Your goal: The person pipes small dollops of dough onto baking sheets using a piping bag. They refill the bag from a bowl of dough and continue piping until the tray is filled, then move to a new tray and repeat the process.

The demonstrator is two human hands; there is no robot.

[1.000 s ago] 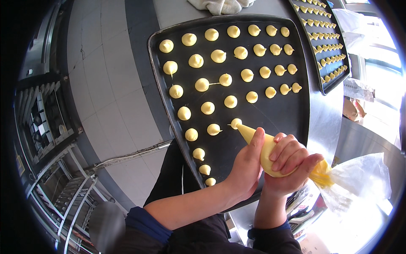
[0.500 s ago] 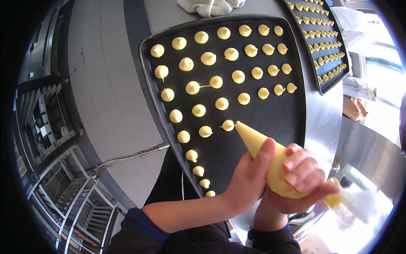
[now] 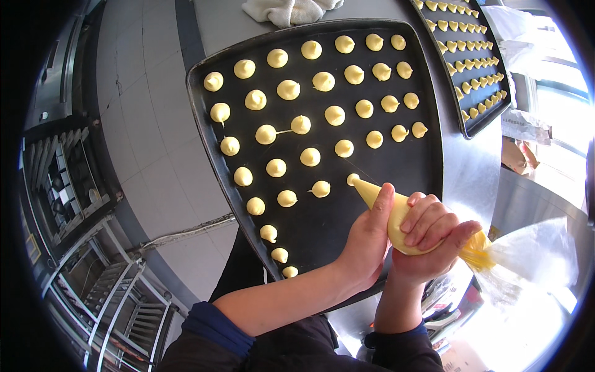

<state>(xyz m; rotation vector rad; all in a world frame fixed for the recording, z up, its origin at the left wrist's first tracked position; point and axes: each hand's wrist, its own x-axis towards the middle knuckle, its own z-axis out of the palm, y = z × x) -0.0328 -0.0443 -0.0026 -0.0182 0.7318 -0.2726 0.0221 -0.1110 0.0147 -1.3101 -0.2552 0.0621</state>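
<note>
Both my hands are wrapped round a clear piping bag (image 3: 399,230) full of pale yellow batter. My left hand (image 3: 369,239) supports the bag's front part with the thumb along its top. Nearer the bag's twisted end, my right hand (image 3: 431,239) is closed with its fingers curled over the bag. The tip points left and touches a small fresh mound (image 3: 352,180) on the black baking tray (image 3: 322,232). Rows of round, peaked mounds (image 3: 334,115) cover the tray's far part and left side. A thin strand joins two of them.
A second black tray (image 3: 476,130) with rows of mounds stands at the far right. A white cloth (image 3: 291,11) lies beyond the near tray. Metal racks (image 3: 111,297) stand on the floor at left. A brown paper bag (image 3: 519,156) sits to the right.
The bag's tip has moved right from the last finished mound, and a small new mound shows under it. The tray and surroundings appear shifted slightly left in view.
</note>
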